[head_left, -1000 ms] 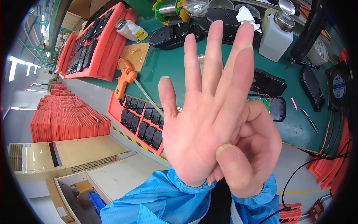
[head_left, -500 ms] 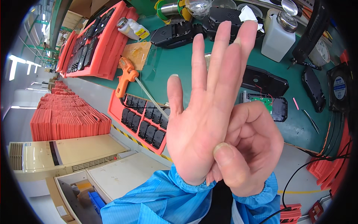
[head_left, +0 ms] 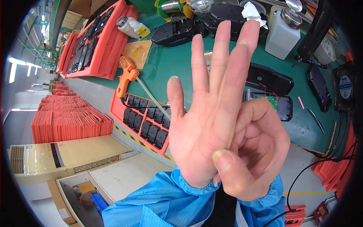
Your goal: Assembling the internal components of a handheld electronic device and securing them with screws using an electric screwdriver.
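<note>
My left hand (head_left: 202, 136) is raised over the near side of the green bench, its palm toward me and its fingers stretched up and apart. Close against its right edge is my right hand (head_left: 259, 151), curled closed. The right thumb lies over the heel of the left palm, and the thumb covers some of the right fingertips. No object shows in either hand. Behind the fingers lie a black plastic housing (head_left: 270, 79) and an opened unit with a green circuit board (head_left: 283, 108). Both wrists are in blue elastic cuffs.
An orange glue gun (head_left: 127, 75) rests left of my hands, near a red foam tray (head_left: 114, 108) of black parts. White bottles (head_left: 132, 27) and black devices (head_left: 177, 32) stand farther back. To the right are a dispenser bottle (head_left: 283, 36), tweezers (head_left: 316, 120) and black cables (head_left: 302, 174).
Both hands keep nearly the same pose. The left fingers have shifted slightly to the left, and the right thumb has moved a little left over the palm's heel.
</note>
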Demonstrator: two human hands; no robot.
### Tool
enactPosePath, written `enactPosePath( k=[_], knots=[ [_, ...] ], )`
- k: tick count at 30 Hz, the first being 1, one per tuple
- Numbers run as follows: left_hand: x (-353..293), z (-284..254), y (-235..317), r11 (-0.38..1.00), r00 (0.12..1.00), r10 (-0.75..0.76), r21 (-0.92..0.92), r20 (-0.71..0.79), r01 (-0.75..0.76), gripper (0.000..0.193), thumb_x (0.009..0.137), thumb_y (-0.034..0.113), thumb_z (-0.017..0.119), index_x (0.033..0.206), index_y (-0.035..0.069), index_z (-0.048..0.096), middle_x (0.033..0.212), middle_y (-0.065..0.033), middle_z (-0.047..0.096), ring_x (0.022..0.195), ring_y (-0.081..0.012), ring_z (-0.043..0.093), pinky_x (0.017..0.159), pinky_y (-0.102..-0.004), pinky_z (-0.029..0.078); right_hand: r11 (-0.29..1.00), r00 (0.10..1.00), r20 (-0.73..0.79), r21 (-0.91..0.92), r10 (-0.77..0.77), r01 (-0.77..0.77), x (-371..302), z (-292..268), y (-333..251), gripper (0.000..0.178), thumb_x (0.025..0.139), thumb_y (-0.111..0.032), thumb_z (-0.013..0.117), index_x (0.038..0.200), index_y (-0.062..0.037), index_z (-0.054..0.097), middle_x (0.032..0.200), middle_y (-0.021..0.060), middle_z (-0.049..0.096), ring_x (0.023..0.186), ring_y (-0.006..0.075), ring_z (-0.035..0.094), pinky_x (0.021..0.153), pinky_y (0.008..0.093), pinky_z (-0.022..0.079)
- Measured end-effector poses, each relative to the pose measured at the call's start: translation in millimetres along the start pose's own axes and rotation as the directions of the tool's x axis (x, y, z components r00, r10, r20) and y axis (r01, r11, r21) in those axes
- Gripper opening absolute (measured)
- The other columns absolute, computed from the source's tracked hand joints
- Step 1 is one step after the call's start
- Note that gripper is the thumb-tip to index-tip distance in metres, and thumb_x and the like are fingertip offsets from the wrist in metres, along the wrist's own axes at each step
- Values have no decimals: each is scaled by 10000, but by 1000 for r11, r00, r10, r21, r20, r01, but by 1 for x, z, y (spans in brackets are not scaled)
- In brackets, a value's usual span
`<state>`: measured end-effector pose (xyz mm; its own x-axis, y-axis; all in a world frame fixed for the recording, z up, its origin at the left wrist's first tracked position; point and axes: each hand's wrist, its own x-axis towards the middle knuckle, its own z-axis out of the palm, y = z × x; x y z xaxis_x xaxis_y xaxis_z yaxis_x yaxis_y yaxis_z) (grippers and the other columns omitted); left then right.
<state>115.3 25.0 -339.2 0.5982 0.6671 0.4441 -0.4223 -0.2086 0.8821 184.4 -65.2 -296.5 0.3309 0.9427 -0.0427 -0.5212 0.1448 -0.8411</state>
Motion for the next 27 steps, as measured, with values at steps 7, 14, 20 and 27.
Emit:
enactPosePath(
  k=[7, 14, 20, 27],
  knots=[
    [2, 23, 21, 328, 956, -258, -943, -142, -52, 690, 1037, 474, 331, 1641, 253, 83, 1689, -129, 101, 1569, -329, 158, 1234, -470, 91, 1000, 1000, 17, -7, -13, 13, 0, -2, -1, 350, 784, -48, 670, 1022, 61, 437, 659, 102, 612, 504, 102, 593, 484, 219, 448],
    [7, 12, 50, -723, 923, -384, -618, -11, -308, 726, 1003, 653, 324, 1629, 313, 186, 1721, 38, 22, 1578, -283, 92, 1286, -519, 92, 999, 1000, -21, 37, -15, 16, -2, 4, 0, 358, 788, -57, 684, 1022, 61, 440, 656, 100, 610, 508, 103, 596, 485, 215, 444],
    [5, 6, 46, -808, 897, -434, -476, 81, -348, 724, 992, 624, 364, 1620, 288, 233, 1718, 35, 51, 1577, -229, 101, 1292, -493, 158, 1000, 1000, -9, -3, 18, -18, 0, 4, -1, 349, 779, -57, 681, 1008, 55, 443, 643, 96, 604, 497, 100, 587, 483, 217, 444],
    [4, 6, 46, -798, 908, -416, -498, 46, -340, 724, 993, 621, 364, 1620, 284, 234, 1718, 33, 52, 1577, -229, 101, 1292, -490, 160, 999, 998, -50, -26, 47, -48, 0, 10, -3, 345, 764, -62, 678, 993, 41, 441, 620, 89, 599, 477, 99, 579, 486, 217, 450]
  ],
)
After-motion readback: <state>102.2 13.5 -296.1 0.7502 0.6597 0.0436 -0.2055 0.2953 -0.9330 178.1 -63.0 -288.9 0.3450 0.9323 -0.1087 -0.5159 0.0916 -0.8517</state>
